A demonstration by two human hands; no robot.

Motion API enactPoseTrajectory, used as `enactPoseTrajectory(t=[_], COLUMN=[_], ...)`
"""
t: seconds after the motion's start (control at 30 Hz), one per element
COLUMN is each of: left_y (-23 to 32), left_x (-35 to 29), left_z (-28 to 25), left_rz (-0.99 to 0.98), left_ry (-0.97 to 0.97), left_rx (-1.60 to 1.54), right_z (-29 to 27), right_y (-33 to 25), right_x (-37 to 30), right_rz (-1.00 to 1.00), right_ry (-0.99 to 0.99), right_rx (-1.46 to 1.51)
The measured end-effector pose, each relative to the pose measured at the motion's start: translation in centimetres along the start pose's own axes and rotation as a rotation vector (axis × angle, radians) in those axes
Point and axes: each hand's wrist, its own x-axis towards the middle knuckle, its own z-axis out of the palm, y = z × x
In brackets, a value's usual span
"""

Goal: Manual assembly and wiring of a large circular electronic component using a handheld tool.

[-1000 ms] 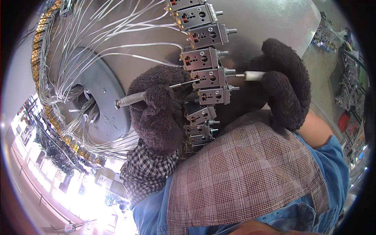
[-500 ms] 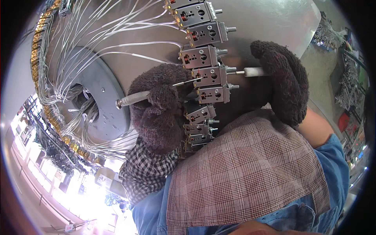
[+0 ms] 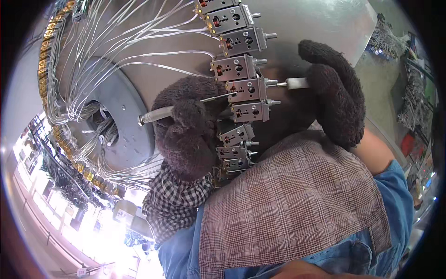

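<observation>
My left hand [image 3: 183, 135], in a dark knitted glove, is closed around a thin screwdriver-like tool [image 3: 157, 114] with a pale handle and metal end cap. The tool's slim shaft reaches over the face of a small metal switch box [image 3: 244, 89], its tip at a slot there. My left fingers also lie against the box's wired side. My right hand [image 3: 339, 100], gloved alike, grips a white-handled tool [image 3: 297, 83]. That tool's metal end meets the spindle on the right side of the same box. My right fingers partly cover the handle.
Similar boxes [image 3: 231, 18] form a row above and below. White wires [image 3: 160, 53] run left to a grey disc [image 3: 134, 111] with a central hole. A curved rail with brass-coloured parts [image 3: 42, 69] borders the left. Wire bundles [image 3: 390, 41] lie at right, beyond the metal table [image 3: 320, 18].
The row of boxes sits slightly further left in the picture. My right fingers have shifted on the white handle and cover more of it. Both tools stay at the same box.
</observation>
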Motion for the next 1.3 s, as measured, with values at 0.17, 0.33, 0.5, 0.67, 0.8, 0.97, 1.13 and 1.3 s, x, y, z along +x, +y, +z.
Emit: enactPoseTrajectory(t=[0.17, 0.33, 0.5, 0.67, 0.8, 0.97, 1.13, 1.3], left_y=[0.7, 0.9, 0.4, 0.7, 0.6, 0.3, 0.3, 0.3], left_x=[0.3, 0.2, -0.4, 0.0, 0.0, -0.3, -0.6, 0.0], left_z=[1.1, 0.9, 1.1, 1.2, 1.2, 1.1, 0.0, 0.7], left_rz=[-0.006, -0.052, -0.034, -0.031, -0.014, 0.043, -0.040, 0.002], left_ry=[0.082, 0.065, 0.167, 0.132, 0.116, 0.200, 0.061, 0.110], left_rx=[0.067, 0.126, 0.134, 0.079, 0.124, 0.111, 0.074, 0.108], right_z=[-1.3, -1.1, -1.0, -1.5, -1.1, -1.1, -1.6, -0.8], right_y=[0.4, -0.6, 0.7, 0.5, 0.3, 0.7, 1.0, 0.1], right_x=[-0.3, -0.3, -0.1, -0.4, -0.4, -0.3, -0.2, 0.0], right_rz=[0.126, 0.188, -0.143, -0.075, 0.070, -0.151, -0.079, 0.026], right_ry=[-0.139, -0.111, -0.093, -0.165, -0.134, -0.121, -0.168, -0.084], right_rx=[0.219, 0.173, -0.024, 0.028, 0.278, -0.120, 0.157, 0.223])
